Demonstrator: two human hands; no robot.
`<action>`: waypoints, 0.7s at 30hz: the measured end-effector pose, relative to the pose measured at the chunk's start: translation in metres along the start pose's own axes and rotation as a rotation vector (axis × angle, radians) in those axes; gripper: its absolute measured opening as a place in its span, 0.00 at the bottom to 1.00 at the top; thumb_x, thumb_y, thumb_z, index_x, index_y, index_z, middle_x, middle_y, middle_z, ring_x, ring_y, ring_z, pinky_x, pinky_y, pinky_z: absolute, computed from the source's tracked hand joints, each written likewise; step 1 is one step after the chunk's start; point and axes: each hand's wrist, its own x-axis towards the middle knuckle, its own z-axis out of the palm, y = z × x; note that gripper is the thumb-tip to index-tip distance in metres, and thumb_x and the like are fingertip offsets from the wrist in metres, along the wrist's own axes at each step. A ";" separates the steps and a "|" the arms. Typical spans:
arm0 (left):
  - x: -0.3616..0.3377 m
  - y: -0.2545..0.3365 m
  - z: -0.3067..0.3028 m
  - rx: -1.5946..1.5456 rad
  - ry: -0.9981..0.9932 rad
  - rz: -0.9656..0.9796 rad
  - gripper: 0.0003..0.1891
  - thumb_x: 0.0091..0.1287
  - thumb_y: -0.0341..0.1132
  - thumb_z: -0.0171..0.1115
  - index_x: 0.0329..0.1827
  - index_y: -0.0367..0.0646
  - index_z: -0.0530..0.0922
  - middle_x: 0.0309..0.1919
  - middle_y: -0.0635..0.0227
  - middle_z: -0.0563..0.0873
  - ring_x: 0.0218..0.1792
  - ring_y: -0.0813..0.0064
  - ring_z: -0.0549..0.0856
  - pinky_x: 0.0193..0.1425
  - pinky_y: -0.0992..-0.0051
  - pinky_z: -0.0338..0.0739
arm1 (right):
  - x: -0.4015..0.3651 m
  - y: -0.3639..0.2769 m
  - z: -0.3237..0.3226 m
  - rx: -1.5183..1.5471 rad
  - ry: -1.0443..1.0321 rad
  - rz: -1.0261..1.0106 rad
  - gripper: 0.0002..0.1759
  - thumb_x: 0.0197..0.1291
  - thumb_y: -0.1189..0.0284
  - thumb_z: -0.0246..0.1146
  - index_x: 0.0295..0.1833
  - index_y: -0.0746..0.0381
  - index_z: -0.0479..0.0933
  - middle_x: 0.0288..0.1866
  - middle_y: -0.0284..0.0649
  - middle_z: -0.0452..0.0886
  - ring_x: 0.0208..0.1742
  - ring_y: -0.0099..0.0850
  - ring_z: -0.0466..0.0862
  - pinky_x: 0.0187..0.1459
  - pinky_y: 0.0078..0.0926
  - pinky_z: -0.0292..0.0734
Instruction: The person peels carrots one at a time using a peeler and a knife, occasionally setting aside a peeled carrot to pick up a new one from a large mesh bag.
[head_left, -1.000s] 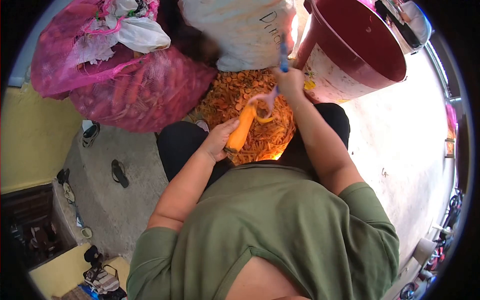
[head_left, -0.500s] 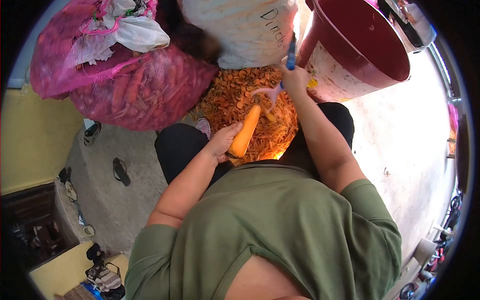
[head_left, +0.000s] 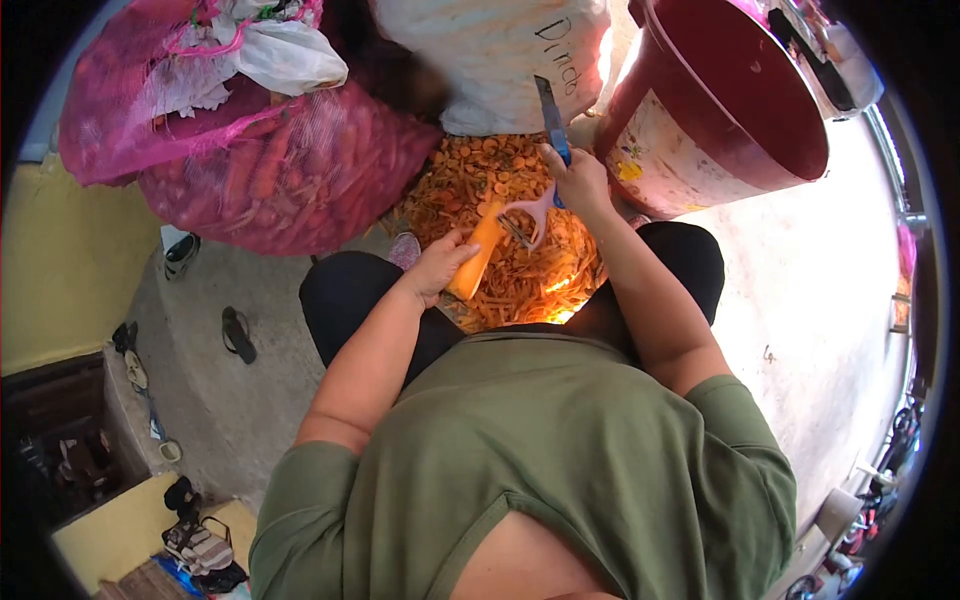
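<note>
Dark red tub [head_left: 740, 90] was noted at 1 o'clock, tilted, mouth facing up. Pink mesh sack [head_left: 290, 170] of carrots was logged at 10 o'clock, white sack [head_left: 490, 60] at 12 o'clock. Heap of orange peelings [head_left: 520, 280] was seen on the floor between the knees. Left hand [head_left: 435, 270] was wrapped round the lower end of a carrot [head_left: 475, 262], held slanted over the heap. Right hand [head_left: 578, 180] was clenched on a blue-handled peeler [head_left: 535, 205], its pale head set just beside the carrot's upper end.

shirt: olive-green, short sleeves | trousers: black | forearms: bare | hands [head_left: 440, 268]: ungloved
</note>
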 end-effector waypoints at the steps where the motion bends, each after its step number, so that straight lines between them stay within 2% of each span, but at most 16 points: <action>1: 0.003 0.003 -0.002 0.050 0.019 0.020 0.19 0.63 0.37 0.52 0.55 0.41 0.63 0.34 0.67 0.77 0.35 0.76 0.78 0.38 0.76 0.75 | 0.001 0.002 -0.005 0.047 0.038 0.020 0.28 0.51 0.47 0.55 0.26 0.65 0.75 0.20 0.45 0.76 0.26 0.41 0.78 0.30 0.34 0.71; 3: 0.003 0.009 -0.004 -0.039 -0.068 0.083 0.19 0.62 0.36 0.53 0.55 0.41 0.63 0.33 0.67 0.76 0.35 0.75 0.78 0.39 0.75 0.74 | -0.001 0.007 -0.014 0.137 0.113 0.064 0.25 0.51 0.50 0.57 0.30 0.64 0.75 0.23 0.45 0.77 0.28 0.42 0.78 0.31 0.35 0.71; 4: 0.003 0.012 -0.003 -0.081 -0.114 0.115 0.20 0.62 0.35 0.54 0.55 0.41 0.62 0.33 0.67 0.76 0.35 0.75 0.77 0.39 0.75 0.74 | -0.005 0.009 -0.015 -0.010 0.069 -0.018 0.23 0.51 0.50 0.57 0.30 0.63 0.76 0.25 0.45 0.77 0.29 0.41 0.79 0.32 0.35 0.72; 7: 0.018 0.008 -0.006 0.029 0.012 0.093 0.20 0.60 0.34 0.56 0.54 0.41 0.63 0.32 0.65 0.76 0.34 0.74 0.78 0.38 0.73 0.74 | -0.034 0.010 -0.009 -0.423 -0.069 -0.254 0.19 0.50 0.55 0.57 0.30 0.61 0.75 0.33 0.43 0.76 0.34 0.40 0.79 0.34 0.38 0.73; 9: 0.026 0.004 -0.005 0.175 0.103 0.086 0.20 0.60 0.35 0.57 0.54 0.41 0.63 0.32 0.65 0.76 0.34 0.74 0.78 0.38 0.74 0.74 | -0.064 0.002 0.000 -0.530 -0.269 -0.399 0.16 0.50 0.57 0.58 0.30 0.61 0.74 0.32 0.42 0.74 0.34 0.40 0.78 0.35 0.38 0.73; 12: 0.032 -0.003 -0.006 0.422 0.207 0.126 0.22 0.58 0.38 0.59 0.53 0.39 0.65 0.34 0.64 0.77 0.34 0.72 0.79 0.38 0.74 0.73 | -0.075 0.013 0.012 -0.428 -0.261 -0.415 0.14 0.49 0.61 0.58 0.31 0.62 0.74 0.32 0.43 0.73 0.34 0.40 0.77 0.35 0.38 0.73; 14: 0.038 -0.011 -0.010 0.579 0.252 0.175 0.23 0.57 0.39 0.61 0.52 0.38 0.66 0.35 0.62 0.78 0.34 0.71 0.79 0.38 0.74 0.72 | -0.075 0.014 0.009 -0.472 -0.255 -0.466 0.12 0.50 0.63 0.57 0.32 0.62 0.74 0.34 0.43 0.72 0.37 0.40 0.76 0.36 0.37 0.73; 19: 0.033 -0.002 -0.005 0.743 0.304 0.171 0.24 0.54 0.40 0.63 0.50 0.36 0.69 0.36 0.59 0.80 0.36 0.69 0.79 0.40 0.72 0.71 | -0.079 0.008 0.005 -0.564 -0.362 -0.428 0.14 0.52 0.61 0.56 0.34 0.62 0.73 0.34 0.43 0.72 0.39 0.42 0.75 0.40 0.37 0.71; 21: 0.032 -0.001 -0.005 0.762 0.295 0.159 0.25 0.52 0.40 0.64 0.50 0.37 0.69 0.37 0.57 0.80 0.37 0.66 0.79 0.42 0.71 0.71 | -0.078 0.009 0.008 -0.646 -0.383 -0.439 0.11 0.53 0.66 0.54 0.36 0.62 0.73 0.36 0.42 0.73 0.40 0.40 0.76 0.39 0.35 0.73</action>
